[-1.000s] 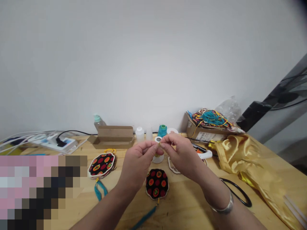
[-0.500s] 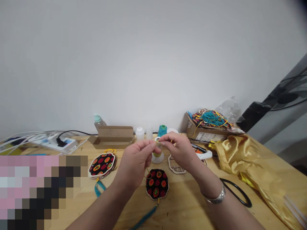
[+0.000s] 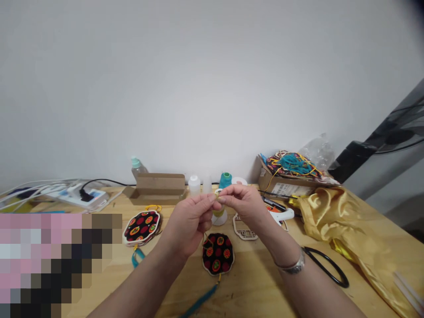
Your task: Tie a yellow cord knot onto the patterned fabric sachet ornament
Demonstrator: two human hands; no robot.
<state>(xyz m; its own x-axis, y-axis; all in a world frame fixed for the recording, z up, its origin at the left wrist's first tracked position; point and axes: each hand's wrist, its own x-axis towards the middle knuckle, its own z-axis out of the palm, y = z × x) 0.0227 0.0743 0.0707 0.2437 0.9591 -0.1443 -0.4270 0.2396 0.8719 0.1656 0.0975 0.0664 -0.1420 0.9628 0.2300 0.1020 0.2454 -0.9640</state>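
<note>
My left hand [image 3: 195, 216] and my right hand [image 3: 243, 203] meet above the middle of the table, fingertips close together. Both are closed in a pinch on a thin yellow cord [image 3: 217, 194], mostly hidden by the fingers. Below them lies a scalloped pendant [image 3: 217, 254] covered in black fabric with red and orange flowers. Its cord loop rises toward my left hand, and a teal tassel [image 3: 200, 304] trails from its lower end. Just behind my fingers stands a spool of yellow thread [image 3: 217, 216], partly covered.
Similar pendants [image 3: 141, 227] lie stacked at left, near an open cardboard box [image 3: 160, 190]. A wooden lattice frame [image 3: 245, 232], white-handled tool [image 3: 281, 215], black ring [image 3: 326, 267] and gold cloth [image 3: 327, 216] are at right. Teal thread [image 3: 225, 180] and a white bottle [image 3: 194, 183] stand behind.
My fingertips have drawn slightly closer together, and my right hand has turned a little. The pendants and other objects stay in place; the view has shifted slightly.
</note>
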